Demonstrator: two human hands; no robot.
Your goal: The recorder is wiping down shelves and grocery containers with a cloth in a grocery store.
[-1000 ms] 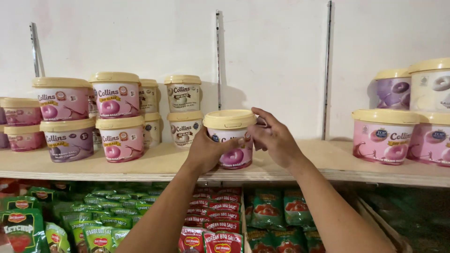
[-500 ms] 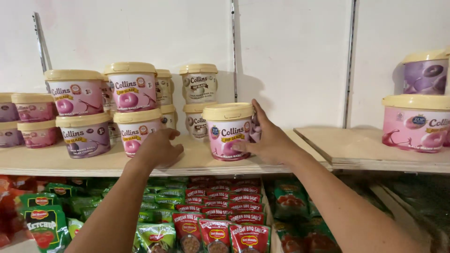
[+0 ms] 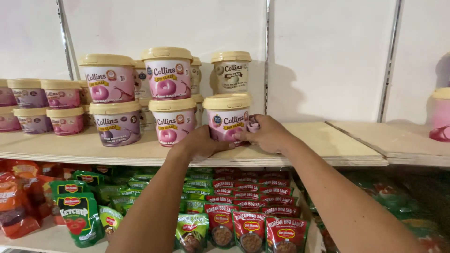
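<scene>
Item: round pink plastic tub with cream-yellow lid [image 3: 228, 118], printed label with a pink ring picture, upright on the pale wooden shelf board [image 3: 323, 140], at the right end of the front row. Left hand [image 3: 199, 143] rests against its lower left side, fingers curled on the wall; right hand [image 3: 266, 133] wraps its lower right side, holding it. Both grips grasp the tub between them.

Adjacent stock: immediately left, a two-high stack of like pink tubs [image 3: 171, 96], close beside the held tub; further left, a pink tub stacked on a purple-labelled tub [image 3: 112, 105]. Behind, a cream-labelled tub [image 3: 231, 71] sits raised in the back row. Far left, smaller pink and purple tubs [image 3: 44, 105], stacked two high.

Surface and room: shelf board runs left to right against a white back panel [image 3: 328, 56] with grey metal upright rails [image 3: 390, 61]. A seam splits the board right of the hands; the stretch from the held tub to the partly visible pink tub [image 3: 440, 115] at the right edge is open wood. Front edge lies just under the wrists.

Below: lower shelf with red sauce pouches [image 3: 248, 220] in rows, green pouches [image 3: 192, 225] left of them, and a dark green ketchup pouch [image 3: 79, 215] near left.
</scene>
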